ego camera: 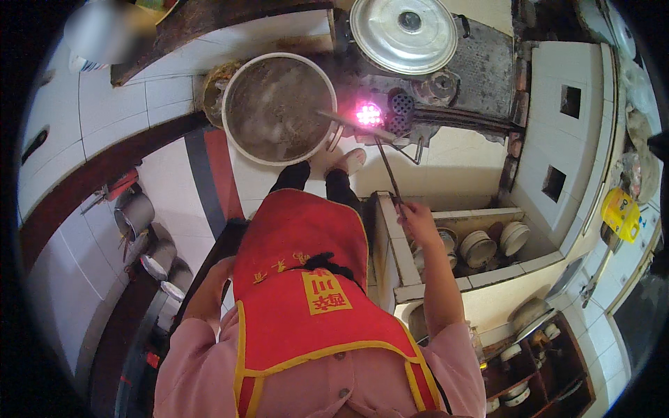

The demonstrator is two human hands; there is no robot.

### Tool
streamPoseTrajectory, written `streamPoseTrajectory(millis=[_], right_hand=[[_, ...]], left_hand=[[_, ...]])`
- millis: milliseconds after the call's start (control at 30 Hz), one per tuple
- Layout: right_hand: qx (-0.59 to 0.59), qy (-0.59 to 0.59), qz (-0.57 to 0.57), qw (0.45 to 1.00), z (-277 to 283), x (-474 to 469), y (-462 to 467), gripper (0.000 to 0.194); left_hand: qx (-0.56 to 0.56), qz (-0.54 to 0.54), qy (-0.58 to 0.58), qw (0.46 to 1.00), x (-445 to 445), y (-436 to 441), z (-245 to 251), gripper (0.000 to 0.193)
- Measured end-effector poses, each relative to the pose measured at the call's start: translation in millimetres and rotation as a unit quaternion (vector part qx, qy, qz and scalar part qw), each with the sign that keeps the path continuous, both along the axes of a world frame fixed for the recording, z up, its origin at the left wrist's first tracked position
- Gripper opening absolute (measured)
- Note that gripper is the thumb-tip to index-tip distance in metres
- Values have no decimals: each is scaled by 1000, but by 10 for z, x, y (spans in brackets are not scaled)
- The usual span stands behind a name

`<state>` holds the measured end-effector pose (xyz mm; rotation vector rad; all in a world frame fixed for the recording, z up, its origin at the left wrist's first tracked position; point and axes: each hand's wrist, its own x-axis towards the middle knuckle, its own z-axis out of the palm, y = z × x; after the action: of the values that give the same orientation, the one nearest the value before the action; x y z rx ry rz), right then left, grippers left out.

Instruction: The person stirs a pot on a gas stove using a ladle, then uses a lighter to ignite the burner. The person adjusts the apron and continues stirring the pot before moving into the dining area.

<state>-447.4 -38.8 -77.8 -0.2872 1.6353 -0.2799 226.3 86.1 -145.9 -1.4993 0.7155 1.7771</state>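
Note:
My right hand (418,222) grips a thin dark metal rod (388,170). Its far end reaches the front of the stove, just below a pink-glowing honeycomb coal briquette (369,114). Beside the glow are two dark honeycomb briquettes, one behind (402,103) and one in front (400,124). A large round pot (226,112) of steaming dark liquid stands to the left, and a long flat stick (355,124) lies across its right rim. My left hand (225,269) is low at my left side, its fingers mostly hidden by the red apron (303,224).
A lidded aluminium pot (402,34) sits on the grey stove top (483,68). At right, a tiled trough (481,279) holds several bowl-like vessels (478,248). A yellow jug (621,214) stands on the right ledge. Metal pots (134,211) line the left side.

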Motion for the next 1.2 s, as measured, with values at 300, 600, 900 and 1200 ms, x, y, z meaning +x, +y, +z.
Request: streamPoseTrajectory(millis=[300, 600, 900, 1200], right_hand=[[94, 23, 58, 994, 555, -786, 780, 23], [-40, -40, -463, 884, -554, -1378, 158, 30], [5, -204, -430, 880, -1965, -1605, -563, 24], [-12, -182, -396, 900, -2296, -1599, -735, 36]], left_hand=[[-10, 36, -22, 999, -213, -142, 150, 47], [-46, 99, -92, 990, -255, -171, 521, 48], [-95, 215, -171, 957, -600, -303, 1148, 48], [-53, 195, -162, 966, -110, 145, 815, 52]])
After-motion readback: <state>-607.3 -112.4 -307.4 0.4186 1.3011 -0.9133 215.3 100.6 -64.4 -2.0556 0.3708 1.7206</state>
